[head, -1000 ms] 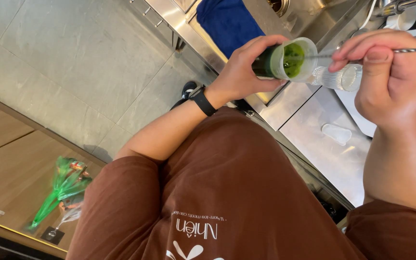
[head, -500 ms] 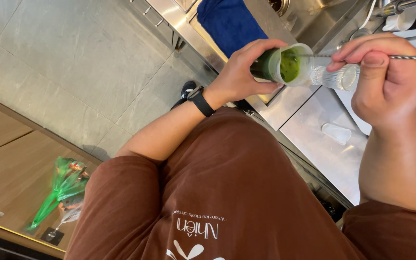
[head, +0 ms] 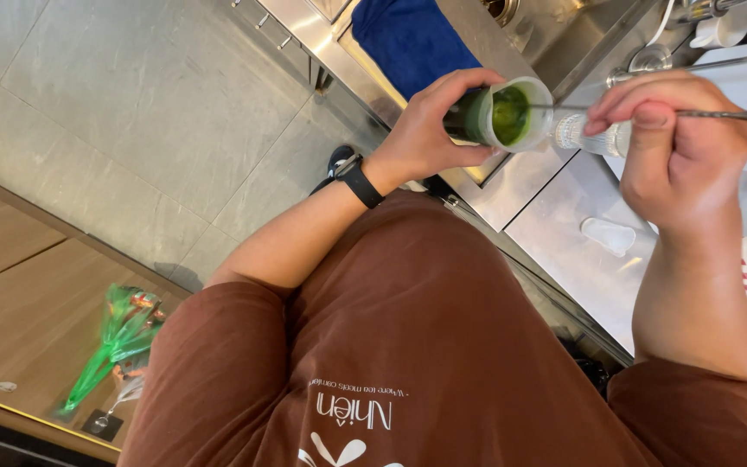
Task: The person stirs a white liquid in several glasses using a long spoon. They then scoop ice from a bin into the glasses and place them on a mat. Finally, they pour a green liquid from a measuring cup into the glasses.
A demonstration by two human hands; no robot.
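My left hand (head: 425, 130), with a black watch on the wrist, grips a clear plastic cup (head: 536, 102) tipped on its side, the mouth facing right. Green liquid (head: 510, 114) fills the cup. My right hand (head: 676, 147) pinches the handle of a long thin metal stirring spoon (head: 732, 114). The spoon's shaft runs left into the mouth of the cup. Both hands hover above the edge of a steel counter (head: 555, 216). My brown shirt fills the bottom of the view.
A blue cloth (head: 408, 39) lies on the steel counter near a sink (head: 555, 26). A small clear glass (head: 594, 138) and a clear lid-like piece (head: 609, 235) sit on the counter. A green wrapped bundle (head: 114, 342) lies on a wooden surface at lower left.
Both hands stay nearly where they were. The spoon handle has dipped slightly and the cup has shifted a little lower.
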